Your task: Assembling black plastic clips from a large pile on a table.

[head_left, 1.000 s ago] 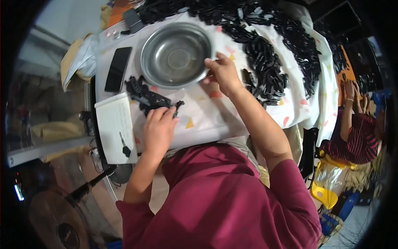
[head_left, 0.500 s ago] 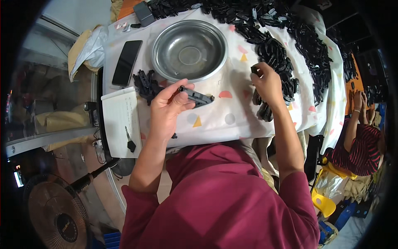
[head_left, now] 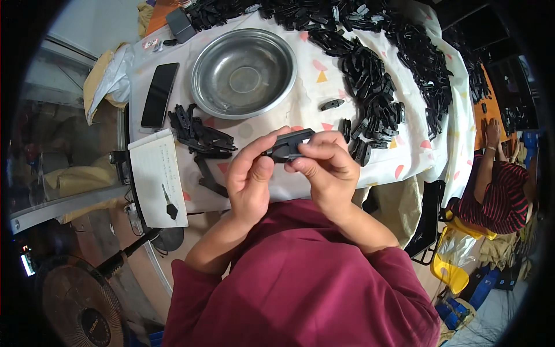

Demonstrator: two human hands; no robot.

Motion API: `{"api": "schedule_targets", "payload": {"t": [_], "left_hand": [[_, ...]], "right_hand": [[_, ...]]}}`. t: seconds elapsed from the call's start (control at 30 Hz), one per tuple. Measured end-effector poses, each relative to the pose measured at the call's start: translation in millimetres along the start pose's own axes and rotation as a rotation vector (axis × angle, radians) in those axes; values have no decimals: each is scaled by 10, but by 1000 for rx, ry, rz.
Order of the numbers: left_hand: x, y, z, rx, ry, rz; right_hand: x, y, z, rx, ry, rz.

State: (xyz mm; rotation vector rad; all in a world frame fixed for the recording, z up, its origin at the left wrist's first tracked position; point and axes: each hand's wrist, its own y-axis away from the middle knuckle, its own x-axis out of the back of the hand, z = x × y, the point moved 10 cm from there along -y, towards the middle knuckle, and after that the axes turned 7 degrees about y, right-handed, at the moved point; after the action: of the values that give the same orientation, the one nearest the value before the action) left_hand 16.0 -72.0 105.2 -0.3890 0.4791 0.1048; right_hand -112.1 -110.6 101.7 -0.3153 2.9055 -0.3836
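Note:
In front of my chest, above the near part of the table, both hands hold a small black plastic part (head_left: 287,144). My left hand (head_left: 250,182) pinches its left end between thumb and fingers. My right hand (head_left: 330,168) grips the other end, thumb and index finger pressed on it. Whether it is one piece or two fitted together, I cannot tell. Just left of my hands lies a small heap of long black plastic pieces (head_left: 199,136). To the right is a larger pile of black plastic parts (head_left: 370,87), with a single part (head_left: 332,104) lying beside it.
A steel basin (head_left: 199,87) stands beyond my hands. At the left are a phone (head_left: 160,95), a notebook (head_left: 147,168) with a dark pointed tool (head_left: 170,202) on it, and a fan (head_left: 87,301). More black parts cover the far table. Another person (head_left: 491,191) sits at the right.
My right hand has come from the pile at the right to meet my left hand. Both now grip the black part together. The view has shifted slightly.

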Motion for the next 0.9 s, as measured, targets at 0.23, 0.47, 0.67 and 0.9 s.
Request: {"api": "schedule_targets", "payload": {"t": [0.23, 0.47, 0.67, 0.9], "left_hand": [[17, 83, 33, -52, 181, 108], [-10, -53, 146, -90, -237, -49], [601, -29, -58, 172, -206, 186], [285, -11, -441, 303, -1366, -358]], "right_hand": [[-35, 4, -65, -81, -49, -60], [43, -100, -98, -132, 303, 49], [44, -365, 269, -97, 1068, -434], [429, -763, 527, 235, 1462, -368]]}}
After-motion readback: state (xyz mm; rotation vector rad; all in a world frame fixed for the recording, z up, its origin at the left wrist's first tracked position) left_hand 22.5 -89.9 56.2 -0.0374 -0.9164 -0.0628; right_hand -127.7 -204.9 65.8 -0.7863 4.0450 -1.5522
